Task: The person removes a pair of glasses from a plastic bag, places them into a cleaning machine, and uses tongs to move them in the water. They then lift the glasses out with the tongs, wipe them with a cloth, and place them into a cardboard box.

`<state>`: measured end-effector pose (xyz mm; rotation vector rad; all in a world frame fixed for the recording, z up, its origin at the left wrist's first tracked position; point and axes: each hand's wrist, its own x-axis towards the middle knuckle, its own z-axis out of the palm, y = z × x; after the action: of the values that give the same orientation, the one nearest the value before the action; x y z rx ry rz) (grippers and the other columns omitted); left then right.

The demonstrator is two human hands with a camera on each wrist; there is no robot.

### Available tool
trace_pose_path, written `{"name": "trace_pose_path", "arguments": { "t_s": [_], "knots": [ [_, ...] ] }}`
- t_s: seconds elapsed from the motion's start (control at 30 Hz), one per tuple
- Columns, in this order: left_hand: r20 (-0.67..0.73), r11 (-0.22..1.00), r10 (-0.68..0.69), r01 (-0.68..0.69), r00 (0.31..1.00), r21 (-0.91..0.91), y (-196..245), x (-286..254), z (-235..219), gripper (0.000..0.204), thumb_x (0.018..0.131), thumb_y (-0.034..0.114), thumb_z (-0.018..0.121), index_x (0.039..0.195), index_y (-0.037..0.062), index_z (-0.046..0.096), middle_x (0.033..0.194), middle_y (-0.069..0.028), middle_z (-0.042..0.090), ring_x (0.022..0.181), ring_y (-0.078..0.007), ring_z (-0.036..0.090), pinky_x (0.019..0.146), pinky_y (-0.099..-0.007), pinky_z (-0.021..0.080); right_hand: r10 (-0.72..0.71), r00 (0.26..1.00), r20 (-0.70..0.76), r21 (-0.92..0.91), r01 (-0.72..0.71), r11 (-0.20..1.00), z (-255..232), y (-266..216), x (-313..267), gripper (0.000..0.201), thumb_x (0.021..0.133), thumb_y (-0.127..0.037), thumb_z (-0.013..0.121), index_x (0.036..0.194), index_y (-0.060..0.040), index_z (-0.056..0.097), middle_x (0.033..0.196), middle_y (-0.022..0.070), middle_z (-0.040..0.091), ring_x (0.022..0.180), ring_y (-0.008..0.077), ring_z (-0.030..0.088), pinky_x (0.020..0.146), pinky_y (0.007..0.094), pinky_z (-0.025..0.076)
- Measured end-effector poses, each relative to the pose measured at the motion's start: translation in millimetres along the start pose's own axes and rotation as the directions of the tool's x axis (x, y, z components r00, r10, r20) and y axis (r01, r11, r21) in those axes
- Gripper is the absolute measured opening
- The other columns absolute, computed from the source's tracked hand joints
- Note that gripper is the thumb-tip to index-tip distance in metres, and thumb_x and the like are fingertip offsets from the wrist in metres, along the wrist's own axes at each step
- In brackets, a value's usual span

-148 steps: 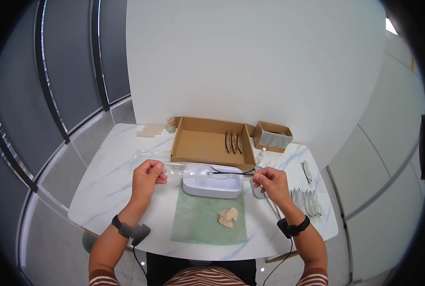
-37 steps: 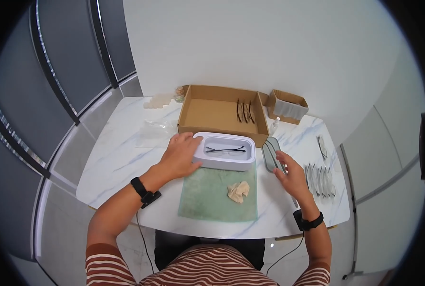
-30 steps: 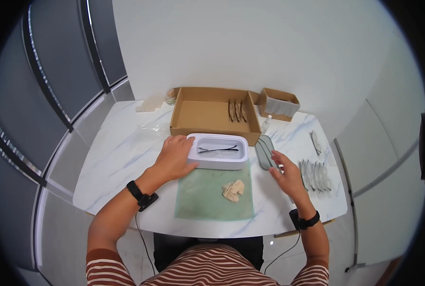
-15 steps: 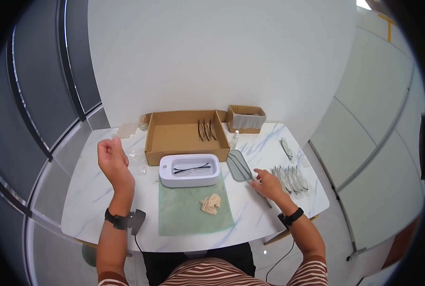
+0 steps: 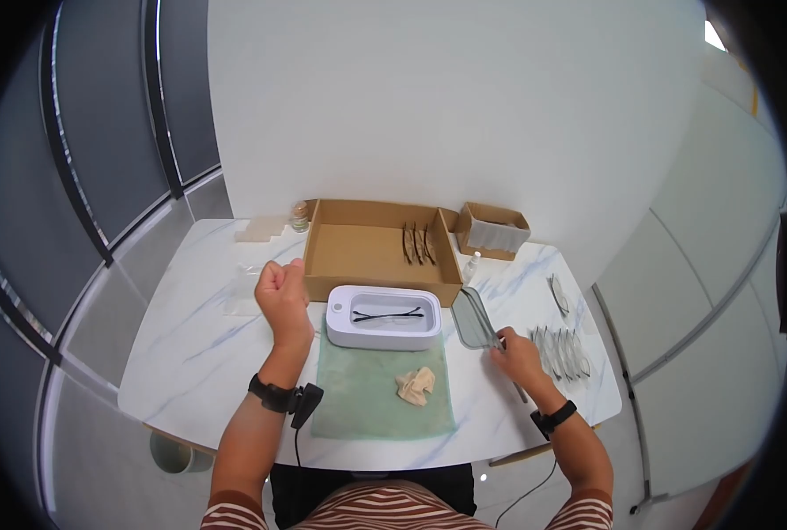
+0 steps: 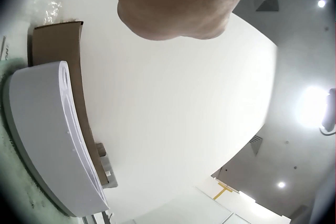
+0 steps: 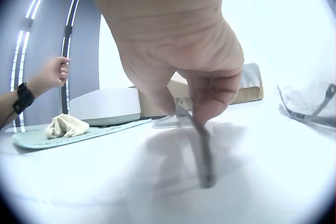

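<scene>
My left hand [image 5: 284, 300] is raised left of the white cleaner [image 5: 383, 341], its fingers curled with nothing visible in them. Inside the cleaner's basin lies a pair of black-framed glasses [image 5: 387, 314]. At the right, my right hand [image 5: 519, 359] pinches long metal tweezers [image 5: 522, 394], whose far end lies over a grey translucent lid [image 5: 469, 329]. The right wrist view shows thumb and fingers around the grey tweezers [image 7: 205, 166] just above the table. In the left wrist view the cleaner's side [image 6: 47, 134] fills the lower left.
Behind the cleaner stands a cardboard box [image 5: 349, 252] with several dark glasses parts. A smaller box [image 5: 499, 237] and a bottle [image 5: 471, 267] are at the back right. Several bagged glasses [image 5: 563, 355] lie right. A beige cloth [image 5: 416, 386] rests on the green mat [image 5: 349, 406].
Earlier both hands held the glasses and a plastic bag; now the glasses lie in the cleaner. My left hand has left the cleaner and risen. My right hand has taken hold of the tweezers.
</scene>
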<state>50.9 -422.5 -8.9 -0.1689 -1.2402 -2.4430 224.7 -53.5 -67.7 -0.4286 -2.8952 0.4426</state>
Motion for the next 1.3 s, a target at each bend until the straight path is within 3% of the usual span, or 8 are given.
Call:
{"name": "trace_pose_path", "arguments": {
  "t_s": [0.33,0.4,0.47,0.5,0.57,0.67,0.87,1.3],
  "knots": [
    [0.029,0.996,-0.086,0.085,0.996,0.027,-14,32,-1,0.044,0.096,0.007,0.064,0.07,0.0175,0.029,0.056,0.0074,0.032,0.043,-0.0032,0.022,0.04,-0.0262,0.015,-0.11,0.994,-0.02,0.423,0.108,0.9,-82,-26,-1,0.046,0.087,-0.012,0.065,0.131,-0.0013,0.06,0.071,0.006,0.056,0.064,0.0139,0.052,0.063,0.0295,0.045],
    [0.029,0.994,-0.102,0.101,0.994,0.038,-14,40,4,0.045,0.095,0.007,0.064,0.07,0.0175,0.029,0.055,0.0074,0.032,0.044,-0.0029,0.021,0.04,-0.0261,0.015,-0.116,0.992,0.053,0.356,0.09,0.93,-105,-56,6,0.041,0.091,-0.016,0.069,0.128,-0.0009,0.064,0.073,0.0089,0.061,0.065,0.0173,0.056,0.065,0.0308,0.047],
    [0.205,0.97,-0.094,0.043,0.974,0.239,-14,52,1,0.044,0.094,0.011,0.069,0.069,0.0138,0.032,0.06,0.0078,0.033,0.052,-0.0034,0.03,0.045,-0.0252,0.025,-0.429,0.896,0.114,0.3,0.38,0.875,-112,-67,18,0.039,0.092,-0.023,0.075,0.123,-0.0014,0.067,0.074,0.0104,0.063,0.063,0.0174,0.054,0.063,0.0331,0.048],
    [0.208,0.97,-0.096,0.044,0.973,0.24,-14,56,-1,0.044,0.094,0.011,0.069,0.069,0.0138,0.032,0.06,0.0078,0.033,0.052,-0.0034,0.03,0.045,-0.0252,0.025,-0.389,0.906,0.168,0.162,0.364,0.917,-120,-80,22,0.037,0.089,-0.027,0.076,0.119,-0.005,0.072,0.084,0.0162,0.072,0.074,0.0311,0.068,0.068,0.038,0.052],
    [0.551,0.806,-0.064,-0.282,0.832,0.52,-12,59,-7,0.032,0.09,0.013,0.074,0.072,0.0073,0.047,0.062,0.0052,0.041,0.057,-0.0063,0.041,0.052,-0.0254,0.037,-0.419,0.883,0.21,0.06,0.417,0.907,-125,-93,37,0.038,0.088,-0.029,0.077,0.118,-0.0065,0.073,0.085,0.0156,0.073,0.075,0.0316,0.069,0.068,0.039,0.053],
    [0.639,0.682,-0.336,-0.289,0.692,0.671,13,51,-7,0.024,0.084,0.018,0.08,0.091,0.0038,0.062,0.081,-0.0017,0.058,0.075,-0.0124,0.056,0.067,-0.0284,0.049,-0.465,0.843,0.27,-0.049,0.494,0.868,-123,-108,58,0.038,0.085,-0.033,0.079,0.116,-0.0098,0.074,0.086,0.0134,0.074,0.076,0.032,0.069,0.069,0.0411,0.054],
    [0.808,0.477,-0.4,-0.654,0.434,0.587,24,37,-8,0.057,0.073,0.027,0.087,0.12,0.0061,0.063,0.123,-0.0101,0.06,0.114,-0.03,0.059,0.095,-0.0391,0.052,-0.483,0.807,0.34,-0.093,0.54,0.836,-112,-118,89,0.04,0.083,-0.03,0.08,0.12,-0.0145,0.073,0.083,0.0136,0.073,0.078,0.0332,0.068,0.069,0.0428,0.053],
    [0.645,0.246,-0.626,-0.674,0.438,0.696,11,27,-12,0.073,0.071,0.03,0.088,0.13,0.0007,0.057,0.129,-0.0151,0.056,0.12,-0.0351,0.058,0.099,-0.0423,0.05,-0.497,0.791,0.358,-0.14,0.572,0.809,-105,-128,88,0.039,0.08,-0.027,0.083,0.115,-0.0111,0.075,0.084,0.0126,0.073,0.073,0.031,0.069,0.066,0.0409,0.052]
  ]
}}
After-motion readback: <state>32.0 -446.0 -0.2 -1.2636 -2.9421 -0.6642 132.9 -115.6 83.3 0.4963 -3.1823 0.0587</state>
